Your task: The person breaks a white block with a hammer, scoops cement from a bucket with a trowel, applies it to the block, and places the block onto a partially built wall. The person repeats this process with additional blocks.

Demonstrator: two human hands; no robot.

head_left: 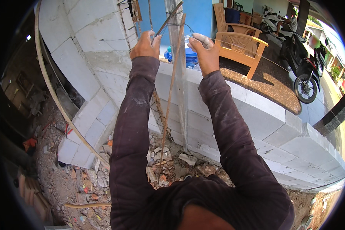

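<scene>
Both my arms reach up to a pale upright post [177, 50] beside the block wall. Left of it, my left hand [145, 46] is closed, finger and thumb pressed together. The lower end of a slanting brown rod [167, 21] meets those fingertips; what they pinch is partly hidden. My right hand [204, 51], right of the post, has its dusty fingers pinched on a thin dark wire [188, 27] that runs to the post. Between my arms a long thin rusty rod [171, 84] leans across the post. Thin rusty reinforcing bars [138, 19] stand behind my left hand.
A low wall of pale blocks [264, 111] curves right; a taller one [99, 34] rises left. A bent strip [46, 73] arcs at left. Rubble [92, 188] covers the ground. Beyond are a wooden bench [241, 48], blue containers [189, 57], motorcycles [304, 73] and a seated person [291, 23].
</scene>
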